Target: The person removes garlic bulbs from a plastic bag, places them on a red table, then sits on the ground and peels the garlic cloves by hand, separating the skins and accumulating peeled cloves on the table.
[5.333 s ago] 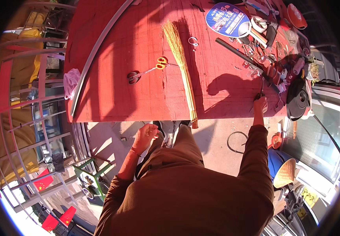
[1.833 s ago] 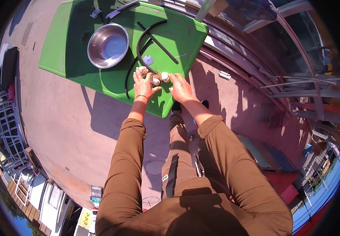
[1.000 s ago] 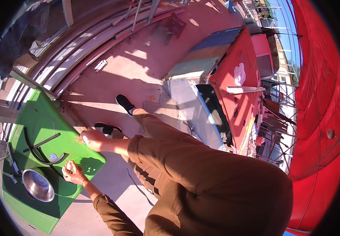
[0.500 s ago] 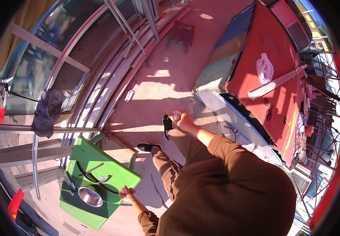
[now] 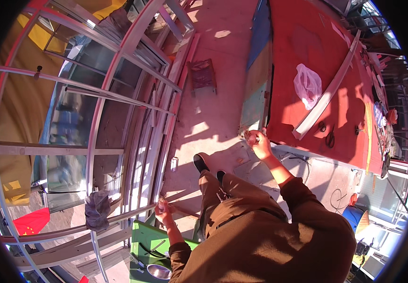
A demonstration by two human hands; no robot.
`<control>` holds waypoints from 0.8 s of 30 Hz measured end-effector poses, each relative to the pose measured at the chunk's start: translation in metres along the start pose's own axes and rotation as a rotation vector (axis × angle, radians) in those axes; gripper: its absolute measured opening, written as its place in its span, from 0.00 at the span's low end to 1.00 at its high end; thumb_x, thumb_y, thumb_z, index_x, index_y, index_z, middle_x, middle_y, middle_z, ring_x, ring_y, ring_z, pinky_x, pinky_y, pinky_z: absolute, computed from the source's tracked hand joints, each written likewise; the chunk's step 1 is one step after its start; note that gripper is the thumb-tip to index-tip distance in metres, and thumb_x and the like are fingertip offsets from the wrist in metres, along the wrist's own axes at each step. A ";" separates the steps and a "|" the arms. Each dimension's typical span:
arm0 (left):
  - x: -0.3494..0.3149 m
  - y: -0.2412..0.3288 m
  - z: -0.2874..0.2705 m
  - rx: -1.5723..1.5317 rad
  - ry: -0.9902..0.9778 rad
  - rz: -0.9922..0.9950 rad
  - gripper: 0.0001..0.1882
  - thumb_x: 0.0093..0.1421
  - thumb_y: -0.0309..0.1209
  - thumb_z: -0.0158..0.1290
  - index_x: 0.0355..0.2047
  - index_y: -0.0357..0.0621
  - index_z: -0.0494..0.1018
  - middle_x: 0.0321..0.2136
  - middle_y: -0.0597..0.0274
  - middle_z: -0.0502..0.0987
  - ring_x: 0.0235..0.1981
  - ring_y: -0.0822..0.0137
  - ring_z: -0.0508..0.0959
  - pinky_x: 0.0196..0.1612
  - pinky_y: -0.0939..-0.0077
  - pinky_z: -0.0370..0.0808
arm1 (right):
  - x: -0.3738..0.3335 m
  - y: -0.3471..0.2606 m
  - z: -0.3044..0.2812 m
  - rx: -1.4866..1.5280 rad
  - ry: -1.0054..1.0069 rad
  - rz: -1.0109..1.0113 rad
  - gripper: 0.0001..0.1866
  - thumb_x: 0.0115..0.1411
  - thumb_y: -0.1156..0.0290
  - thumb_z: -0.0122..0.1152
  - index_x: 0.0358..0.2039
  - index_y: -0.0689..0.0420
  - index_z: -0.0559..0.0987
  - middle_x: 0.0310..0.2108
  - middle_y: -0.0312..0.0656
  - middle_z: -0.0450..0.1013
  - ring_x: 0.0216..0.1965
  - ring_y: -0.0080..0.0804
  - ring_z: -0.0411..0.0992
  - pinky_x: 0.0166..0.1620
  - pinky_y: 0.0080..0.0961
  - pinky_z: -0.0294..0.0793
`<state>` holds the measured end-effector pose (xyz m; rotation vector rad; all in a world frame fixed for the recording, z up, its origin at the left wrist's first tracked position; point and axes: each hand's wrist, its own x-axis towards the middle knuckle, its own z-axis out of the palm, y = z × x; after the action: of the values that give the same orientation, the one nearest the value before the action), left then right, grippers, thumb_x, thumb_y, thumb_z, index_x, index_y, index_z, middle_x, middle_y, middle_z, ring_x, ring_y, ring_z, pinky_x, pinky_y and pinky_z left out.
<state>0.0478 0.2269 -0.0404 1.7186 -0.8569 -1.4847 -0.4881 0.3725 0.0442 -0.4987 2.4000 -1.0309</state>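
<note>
My left hand (image 5: 164, 213) is raised over the far edge of a green table (image 5: 140, 232), its fingers closed. Something small and pale shows at its fingertips, too small to name. A metal bowl (image 5: 159, 271) and dark curved strips (image 5: 149, 251) lie on that table beside my left forearm. Out in front, my right hand (image 5: 262, 147) is closed around a small brownish thing I cannot make out. It is near the close corner of a large red-topped table (image 5: 303, 42).
On the red table lie a clear plastic bag (image 5: 308, 86), a long white strip (image 5: 326, 89) and black scissors (image 5: 330, 139). Metal window frames (image 5: 93, 151) stand along the left, a dark bag (image 5: 97, 211) hanging there. A low stool (image 5: 202, 75) stands ahead on the walkway.
My body has turned right and stepped toward the red table. The green table has slid to the lower edge of view. Both hands stay closed, the right one now nearer the red table.
</note>
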 end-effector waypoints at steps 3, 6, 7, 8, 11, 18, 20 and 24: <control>0.075 0.025 0.080 0.069 -0.200 -0.021 0.15 0.61 0.26 0.65 0.47 0.42 0.74 0.19 0.60 0.75 0.16 0.70 0.75 0.18 0.72 0.73 | 0.013 -0.009 -0.024 0.135 0.100 0.066 0.21 0.54 0.75 0.67 0.50 0.53 0.78 0.39 0.44 0.80 0.39 0.36 0.80 0.40 0.31 0.80; 0.104 0.092 0.199 -0.018 -0.495 0.021 0.13 0.62 0.25 0.63 0.46 0.40 0.75 0.18 0.64 0.73 0.15 0.73 0.72 0.18 0.72 0.70 | 0.019 -0.014 -0.044 0.393 0.199 0.199 0.23 0.56 0.79 0.67 0.53 0.52 0.78 0.40 0.37 0.78 0.35 0.25 0.79 0.33 0.24 0.82; 0.113 0.110 0.234 -0.026 -0.586 0.078 0.11 0.63 0.25 0.62 0.44 0.39 0.75 0.18 0.65 0.72 0.16 0.74 0.71 0.17 0.73 0.69 | 0.019 -0.019 -0.047 0.492 0.240 0.233 0.23 0.57 0.79 0.67 0.53 0.51 0.78 0.40 0.36 0.78 0.35 0.23 0.78 0.31 0.23 0.83; 0.121 0.126 0.270 0.077 -0.583 0.135 0.10 0.63 0.25 0.62 0.44 0.39 0.75 0.18 0.66 0.72 0.16 0.75 0.71 0.17 0.74 0.68 | 0.022 -0.026 -0.052 0.554 0.256 0.217 0.23 0.60 0.79 0.66 0.55 0.49 0.77 0.41 0.35 0.78 0.35 0.23 0.78 0.33 0.24 0.84; 0.108 0.182 0.392 0.173 -0.830 0.108 0.12 0.62 0.25 0.63 0.45 0.40 0.77 0.19 0.68 0.73 0.17 0.77 0.71 0.19 0.77 0.70 | 0.037 0.002 -0.061 0.587 0.365 0.260 0.26 0.57 0.80 0.68 0.57 0.55 0.76 0.39 0.36 0.78 0.33 0.22 0.78 0.30 0.20 0.82; 0.084 0.196 0.587 0.294 -1.159 0.049 0.18 0.57 0.26 0.68 0.46 0.38 0.76 0.32 0.65 0.80 0.24 0.76 0.76 0.31 0.78 0.78 | 0.110 -0.002 -0.078 0.635 0.593 0.377 0.24 0.55 0.71 0.69 0.54 0.57 0.78 0.35 0.39 0.80 0.32 0.24 0.78 0.30 0.24 0.82; 0.066 0.195 0.623 0.408 -1.185 0.285 0.18 0.56 0.28 0.69 0.45 0.37 0.76 0.33 0.64 0.80 0.29 0.75 0.78 0.36 0.78 0.78 | 0.133 -0.019 -0.086 0.689 0.628 0.400 0.24 0.55 0.70 0.69 0.54 0.57 0.78 0.37 0.40 0.80 0.32 0.24 0.79 0.31 0.25 0.82; 0.016 0.204 0.724 0.607 -1.403 0.455 0.19 0.53 0.30 0.71 0.42 0.36 0.77 0.38 0.61 0.81 0.38 0.71 0.80 0.44 0.76 0.78 | 0.164 -0.029 -0.103 0.691 0.738 0.420 0.23 0.57 0.68 0.68 0.53 0.57 0.79 0.37 0.41 0.79 0.33 0.26 0.79 0.32 0.25 0.82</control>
<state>-0.6755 0.0425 0.0518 0.4173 -2.3741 -2.0996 -0.6759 0.3305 0.0813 0.7081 2.2943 -1.9270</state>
